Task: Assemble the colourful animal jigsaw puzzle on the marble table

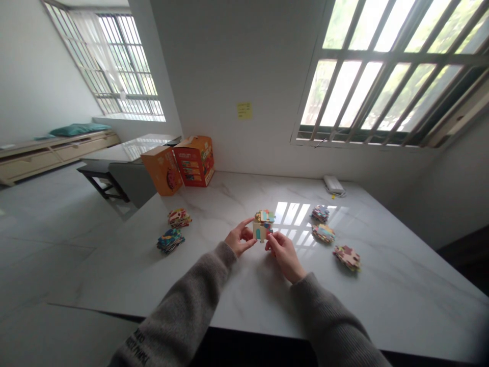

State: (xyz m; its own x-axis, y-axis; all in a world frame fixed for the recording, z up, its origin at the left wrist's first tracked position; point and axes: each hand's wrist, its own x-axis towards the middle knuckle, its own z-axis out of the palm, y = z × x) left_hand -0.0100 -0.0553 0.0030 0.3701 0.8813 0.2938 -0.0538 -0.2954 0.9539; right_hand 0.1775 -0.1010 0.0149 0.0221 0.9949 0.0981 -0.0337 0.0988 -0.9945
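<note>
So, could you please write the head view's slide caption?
Left hand and right hand hold puzzle pieces between stacks on a table.

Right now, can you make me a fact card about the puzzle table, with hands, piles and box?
Left hand: holding the left side of knobbed, multicoloured jigsaw pieces
Right hand: pinching their right edge
Left: red-and-cream pile, blue-and-green pile
Right: purplish pile, yellow-and-teal pile, pinkish pile
Box: red-and-orange printed cardboard, back left
Table: glossy white, grey-veined top
</note>
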